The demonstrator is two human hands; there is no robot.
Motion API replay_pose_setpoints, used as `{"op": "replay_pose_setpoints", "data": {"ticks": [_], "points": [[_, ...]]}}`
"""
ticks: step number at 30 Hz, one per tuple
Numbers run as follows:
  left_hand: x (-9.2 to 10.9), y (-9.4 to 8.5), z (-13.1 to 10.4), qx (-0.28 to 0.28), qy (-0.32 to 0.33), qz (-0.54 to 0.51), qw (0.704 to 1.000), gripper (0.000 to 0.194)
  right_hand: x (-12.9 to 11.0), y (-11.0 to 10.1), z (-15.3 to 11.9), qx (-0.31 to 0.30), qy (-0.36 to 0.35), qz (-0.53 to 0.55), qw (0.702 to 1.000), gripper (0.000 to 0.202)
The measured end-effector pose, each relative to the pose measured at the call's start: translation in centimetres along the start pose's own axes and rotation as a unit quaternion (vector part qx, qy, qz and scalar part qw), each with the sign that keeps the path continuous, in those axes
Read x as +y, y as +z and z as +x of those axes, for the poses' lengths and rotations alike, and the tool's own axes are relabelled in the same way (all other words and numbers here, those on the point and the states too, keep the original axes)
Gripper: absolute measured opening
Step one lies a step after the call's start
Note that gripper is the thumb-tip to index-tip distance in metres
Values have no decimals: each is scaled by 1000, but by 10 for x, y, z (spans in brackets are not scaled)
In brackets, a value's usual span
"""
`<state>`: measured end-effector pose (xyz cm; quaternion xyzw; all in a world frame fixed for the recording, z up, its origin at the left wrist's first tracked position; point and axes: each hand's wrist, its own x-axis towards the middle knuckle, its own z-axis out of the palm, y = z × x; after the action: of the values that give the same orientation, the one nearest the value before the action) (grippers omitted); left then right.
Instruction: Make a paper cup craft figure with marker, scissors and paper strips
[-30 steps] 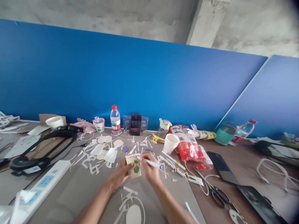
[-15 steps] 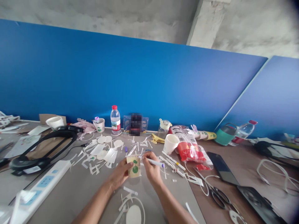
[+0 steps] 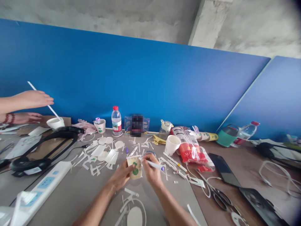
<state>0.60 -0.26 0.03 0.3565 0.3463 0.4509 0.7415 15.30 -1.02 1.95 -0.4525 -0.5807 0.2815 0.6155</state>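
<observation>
A yellowish paper cup (image 3: 134, 173) with green printed shapes is gripped by my left hand (image 3: 123, 173), its thumb pressed on the front. My right hand (image 3: 150, 168) is closed around a white marker (image 3: 154, 164) with a purple end, its tip by the cup's upper right edge. The exact contact of the tip is too small to tell. A purple cap (image 3: 127, 150) lies on the table behind the cup. White paper scraps (image 3: 103, 152) spread to the left, and a cut paper disc (image 3: 134, 216) lies in front of me.
At the far left, another person's hand (image 3: 35, 99) is by a white strip standing in a white cup (image 3: 55, 123). A power strip (image 3: 47, 185), water bottle (image 3: 116, 122), empty paper cup (image 3: 172, 144), several markers (image 3: 175, 161), red bag (image 3: 191, 150), scissors (image 3: 222, 199) and phone (image 3: 224, 169) surround my workspace.
Another person's hands have come into view at the far left, with a white strip in the cup there. My right hand and the marker have shifted slightly left and down.
</observation>
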Motion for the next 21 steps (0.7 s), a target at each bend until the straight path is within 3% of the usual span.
{"op": "replay_pose_setpoints", "data": {"ticks": [16,21], "points": [[-1,2,1,2,9,5,1000,49,2,-3,-1,-41,-15,-19,999,14],[1,2,-1,5,2,6,1000,45,1,-2,0,-18,-22,-24,999,13]]}}
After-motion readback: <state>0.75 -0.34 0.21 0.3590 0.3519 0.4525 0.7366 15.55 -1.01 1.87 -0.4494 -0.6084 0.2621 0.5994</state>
